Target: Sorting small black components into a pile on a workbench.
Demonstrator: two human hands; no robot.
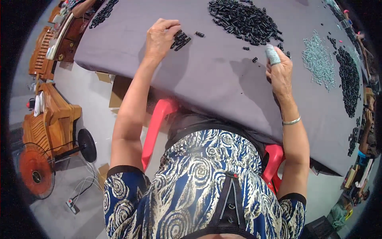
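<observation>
At the left of the grey-covered table, my left hand (159, 39) bends its fingers against a small group of black cylindrical pieces (181, 41). Its fingertips meet the group's left side, partly hiding the pieces there. A lone black piece (199, 34) lies just right of the group. My right hand (281, 71) is held over the table with its fingers curled in. Pale green wrapping (273, 55) covers one of its digits, and a bracelet circles the wrist. Whatever the curled fingers hold, if anything, is hidden. Loose black pieces lie close beyond it.
A large heap of black pieces (246, 22) spreads at the far middle. Rightward lie a pale green heap of small pieces (318, 59) and another black heap (347, 81). A red chair (157, 127) is under me; a floor fan (36, 171) stands at left.
</observation>
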